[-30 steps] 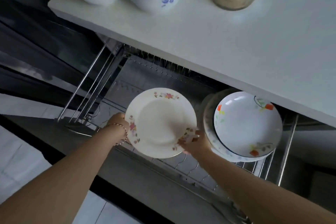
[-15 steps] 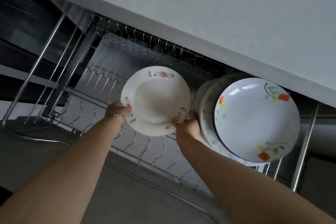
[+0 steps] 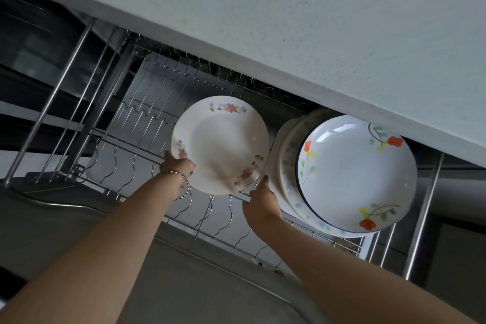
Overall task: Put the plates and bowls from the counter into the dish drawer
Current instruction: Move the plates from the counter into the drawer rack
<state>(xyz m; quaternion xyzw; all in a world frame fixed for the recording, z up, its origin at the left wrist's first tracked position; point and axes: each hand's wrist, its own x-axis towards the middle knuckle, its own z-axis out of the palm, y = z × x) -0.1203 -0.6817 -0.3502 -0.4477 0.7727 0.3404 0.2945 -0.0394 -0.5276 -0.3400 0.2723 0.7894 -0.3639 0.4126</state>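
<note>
A cream plate with pink flowers stands tilted on edge over the wire rack of the open dish drawer. My left hand, with a thin bracelet on the wrist, grips the plate's lower left rim. My right hand holds its lower right rim with the fingertips. Just right of it, several plates stand in the rack; the front one is a white plate with orange flowers and a blue rim.
The white counter overhangs the back of the drawer. Steel rails run along the drawer's left side and a steel post stands on the right. Wire slots left of the held plate hold nothing.
The view has tilted down, so the bowls on the counter are out of sight. The flowered plate has moved lower and deeper toward the rack, closer to the standing plates.
</note>
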